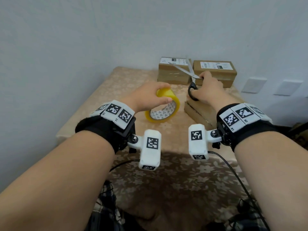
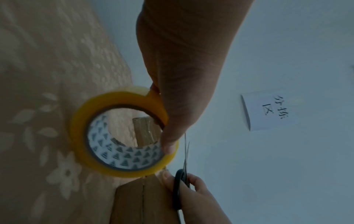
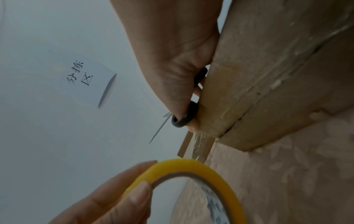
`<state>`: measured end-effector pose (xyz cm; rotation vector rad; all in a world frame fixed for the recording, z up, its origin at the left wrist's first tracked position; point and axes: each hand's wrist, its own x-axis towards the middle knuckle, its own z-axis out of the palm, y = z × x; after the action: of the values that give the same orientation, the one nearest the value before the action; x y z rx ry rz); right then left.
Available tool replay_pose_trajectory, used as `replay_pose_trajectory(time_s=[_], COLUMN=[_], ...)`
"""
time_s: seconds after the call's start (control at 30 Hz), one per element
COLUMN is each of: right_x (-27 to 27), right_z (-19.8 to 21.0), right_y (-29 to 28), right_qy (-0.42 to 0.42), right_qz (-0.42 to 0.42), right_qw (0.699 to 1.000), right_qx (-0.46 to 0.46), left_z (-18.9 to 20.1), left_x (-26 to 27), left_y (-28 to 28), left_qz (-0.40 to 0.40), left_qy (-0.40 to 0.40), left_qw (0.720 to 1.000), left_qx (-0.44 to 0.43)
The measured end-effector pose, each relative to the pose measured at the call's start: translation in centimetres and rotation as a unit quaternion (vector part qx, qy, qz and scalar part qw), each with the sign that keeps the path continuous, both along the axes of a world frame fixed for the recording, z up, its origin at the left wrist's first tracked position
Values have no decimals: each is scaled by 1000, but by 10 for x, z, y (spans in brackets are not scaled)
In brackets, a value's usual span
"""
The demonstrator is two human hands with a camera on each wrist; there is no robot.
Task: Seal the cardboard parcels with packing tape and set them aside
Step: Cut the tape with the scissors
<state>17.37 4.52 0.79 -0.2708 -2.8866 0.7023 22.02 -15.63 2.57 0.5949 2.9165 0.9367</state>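
My left hand [image 1: 150, 95] grips a yellow roll of packing tape [image 1: 164, 107] from above, tilted on the table; the roll [image 2: 122, 133] fills the left wrist view, thumb on its rim. My right hand [image 1: 206, 90] holds black-handled scissors [image 1: 191, 75], fingers through the loops, blades spread and pointing away. That hand rests on a brown cardboard parcel [image 1: 200, 112] lying at mid-right. In the right wrist view the scissors handle [image 3: 184, 119] sits against the parcel [image 3: 268, 75], with the tape roll [image 3: 201, 181] below. Two more parcels [image 1: 173, 72] [image 1: 215, 72] stand at the back.
The table wears a beige floral cloth [image 1: 126, 84] and stands against a pale wall. A paper note with handwriting [image 2: 268, 110] hangs on the wall. Wall sockets [image 1: 255, 85] are at the right. Cables [image 1: 233, 174] trail from the wrist cameras over the table's near part.
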Motion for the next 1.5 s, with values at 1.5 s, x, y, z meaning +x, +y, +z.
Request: replay_pose_trajectory(time_s=[1.5], right_x=[66], right_z=[57], right_y=[-5], right_qy=[54], right_qz=[62], right_qw=[997], right_qx=[9], left_z=[12], left_x=[1], left_y=[24], left_qz=[44], left_qy=[-2], left_qw=[992], left_qx=[-117])
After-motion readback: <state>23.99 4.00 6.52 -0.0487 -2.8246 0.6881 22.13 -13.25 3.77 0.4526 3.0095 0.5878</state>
